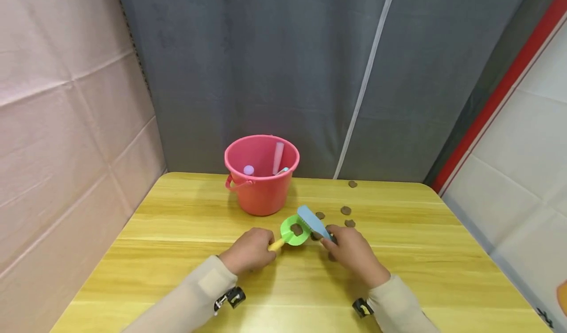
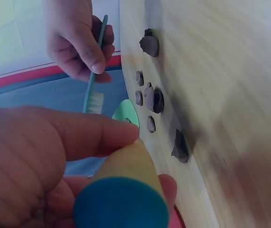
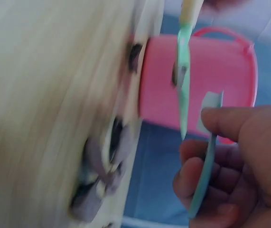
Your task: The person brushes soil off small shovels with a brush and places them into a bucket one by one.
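Note:
My left hand (image 1: 250,250) grips the yellow handle (image 1: 276,245) of a green toy scoop (image 1: 289,223). The handle ends in a blue cap (image 2: 121,204) in the left wrist view. A brown flat piece (image 1: 296,229) lies in the scoop's round head. In my right hand (image 1: 352,254) is a light blue brush (image 1: 311,220) with white bristles (image 2: 95,103), held between thumb and curled fingers. The brush head overlaps the scoop's right rim in the head view. More brown pieces (image 1: 346,210) are scattered on the table beside and beyond my right hand.
A pink bucket (image 1: 264,195) stands behind the scoop, its handle hanging down at the left. Inside it are a lilac rod (image 1: 277,157) and a lilac round-ended thing (image 1: 248,170). The wooden table (image 1: 186,215) ends at a grey curtain (image 1: 248,67).

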### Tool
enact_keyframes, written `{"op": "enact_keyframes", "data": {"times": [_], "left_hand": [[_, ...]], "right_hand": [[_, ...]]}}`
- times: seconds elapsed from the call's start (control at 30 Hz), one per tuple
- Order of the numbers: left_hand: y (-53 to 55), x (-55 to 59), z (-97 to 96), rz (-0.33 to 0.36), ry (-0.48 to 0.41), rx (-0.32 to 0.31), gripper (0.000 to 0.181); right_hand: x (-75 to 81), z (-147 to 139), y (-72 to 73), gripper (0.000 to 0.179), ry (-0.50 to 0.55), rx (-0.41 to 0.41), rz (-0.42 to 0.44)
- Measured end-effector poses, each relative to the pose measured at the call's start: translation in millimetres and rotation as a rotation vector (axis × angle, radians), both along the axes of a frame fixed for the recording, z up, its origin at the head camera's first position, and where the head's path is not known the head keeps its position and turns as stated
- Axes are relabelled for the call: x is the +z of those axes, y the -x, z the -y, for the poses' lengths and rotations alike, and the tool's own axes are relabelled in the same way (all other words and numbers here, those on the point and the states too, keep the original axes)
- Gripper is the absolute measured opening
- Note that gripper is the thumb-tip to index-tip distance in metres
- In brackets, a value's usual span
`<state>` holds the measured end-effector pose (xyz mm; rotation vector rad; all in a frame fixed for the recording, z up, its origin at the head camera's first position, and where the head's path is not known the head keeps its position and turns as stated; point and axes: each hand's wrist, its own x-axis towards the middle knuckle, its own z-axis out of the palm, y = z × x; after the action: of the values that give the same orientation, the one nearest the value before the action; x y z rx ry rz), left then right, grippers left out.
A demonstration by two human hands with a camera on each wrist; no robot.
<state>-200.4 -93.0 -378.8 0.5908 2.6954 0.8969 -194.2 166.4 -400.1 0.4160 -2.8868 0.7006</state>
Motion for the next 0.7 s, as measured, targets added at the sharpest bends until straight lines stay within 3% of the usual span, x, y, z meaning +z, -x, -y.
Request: {"op": "enact_keyframes", "data": {"times": [0.2,0.43,0.7], "left_hand": [[3.1,2.4,-3.7,-0.093,0.011,-0.022,0.011],[4.4,2.4,-3.0,-0.119,0.014,-0.028,0.009],[4.5,1.2,0.6,-0.109,0.029,-0.020,0.010]], "right_hand": [[1.2,21,-8.1,0.014,-0.032,0.152,-0.034],[-3.9,20,-3.4,0.013,-0.047,0.053,-0.010],[-8.2,14,0.7,0.022,-0.028,0.048,0.010]]}}
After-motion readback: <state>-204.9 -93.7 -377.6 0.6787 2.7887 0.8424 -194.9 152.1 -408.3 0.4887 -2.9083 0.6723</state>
